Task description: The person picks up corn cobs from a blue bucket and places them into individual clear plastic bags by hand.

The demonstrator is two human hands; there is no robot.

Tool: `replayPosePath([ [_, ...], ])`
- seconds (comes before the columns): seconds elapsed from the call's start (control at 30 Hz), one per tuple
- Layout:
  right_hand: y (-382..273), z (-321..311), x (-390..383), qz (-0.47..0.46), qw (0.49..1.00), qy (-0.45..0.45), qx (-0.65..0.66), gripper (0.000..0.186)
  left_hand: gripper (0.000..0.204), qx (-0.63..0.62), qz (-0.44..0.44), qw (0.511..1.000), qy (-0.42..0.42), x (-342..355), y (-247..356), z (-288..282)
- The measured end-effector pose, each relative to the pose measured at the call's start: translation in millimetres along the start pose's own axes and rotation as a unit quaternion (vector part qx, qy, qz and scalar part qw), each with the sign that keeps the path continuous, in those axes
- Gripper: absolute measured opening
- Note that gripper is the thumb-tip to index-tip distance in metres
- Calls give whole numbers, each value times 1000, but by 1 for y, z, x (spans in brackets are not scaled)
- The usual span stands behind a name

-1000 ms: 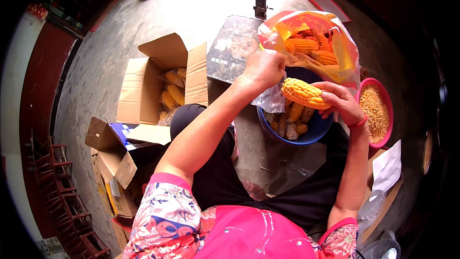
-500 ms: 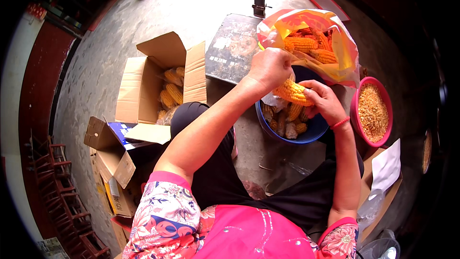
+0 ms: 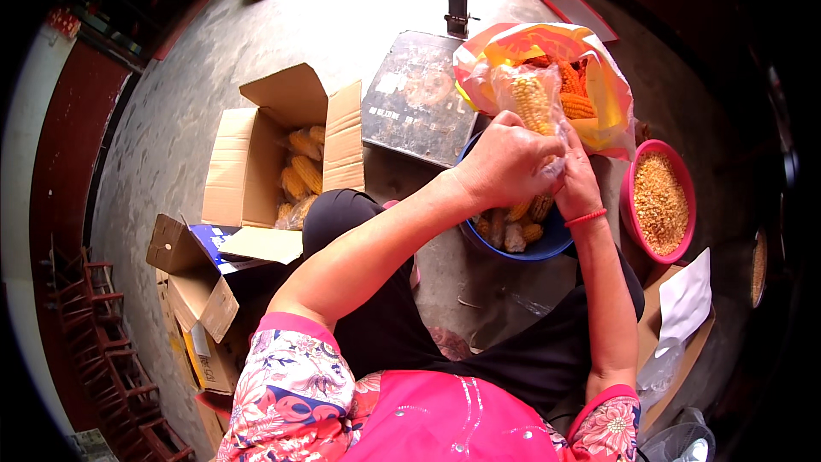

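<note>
Both my hands hold one corn cob (image 3: 532, 103) in a thin clear bag, above the blue bowl (image 3: 547, 244) of cobs. My left hand (image 3: 505, 167) fingers are clamped around it; my right hand (image 3: 577, 184) grips it too.

Lower end of the corn cob (image 3: 532, 103) behind both hands (image 3: 534, 173).

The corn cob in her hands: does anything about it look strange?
The corn cob is wrapped in a clear plastic bag, held upright by both hands over the blue bowl. Otherwise nothing stands out.
</note>
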State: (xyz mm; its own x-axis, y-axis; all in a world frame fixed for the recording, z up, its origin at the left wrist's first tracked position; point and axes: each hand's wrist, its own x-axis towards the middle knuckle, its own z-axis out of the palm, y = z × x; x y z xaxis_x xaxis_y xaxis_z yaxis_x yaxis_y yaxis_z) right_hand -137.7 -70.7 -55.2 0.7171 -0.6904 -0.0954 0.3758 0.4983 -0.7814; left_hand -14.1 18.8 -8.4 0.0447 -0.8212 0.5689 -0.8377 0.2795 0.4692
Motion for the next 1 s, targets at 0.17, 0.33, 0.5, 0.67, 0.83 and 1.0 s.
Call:
replayPosePath([
  [0.17, -13, 7, -8, -44, 998, -45, -19, 41, 35, -179, -79, 978, 70, 14, 2, -23],
  [0.33, -14, -11, -7, -61, 977, -196, -51, 42, 67, -426, -276, 848, 151, 16, -32, -24],
  [0.5, -20, 9, -10, -18, 983, -178, 26, 42, 52, -560, -243, 792, 14, 17, -24, -21],
  [0.67, -19, 12, -11, -24, 989, -137, 51, 42, 41, -598, -240, 764, -28, 14, -15, -19],
  [0.83, -18, 24, -14, -60, 996, -63, 17, 41, 41, -561, -277, 773, -101, 2, -14, -3],
  [1.0, -15, 4, -11, -20, 995, -100, -6, 46, 56, -584, -282, 754, -101, 10, -10, -7],
])
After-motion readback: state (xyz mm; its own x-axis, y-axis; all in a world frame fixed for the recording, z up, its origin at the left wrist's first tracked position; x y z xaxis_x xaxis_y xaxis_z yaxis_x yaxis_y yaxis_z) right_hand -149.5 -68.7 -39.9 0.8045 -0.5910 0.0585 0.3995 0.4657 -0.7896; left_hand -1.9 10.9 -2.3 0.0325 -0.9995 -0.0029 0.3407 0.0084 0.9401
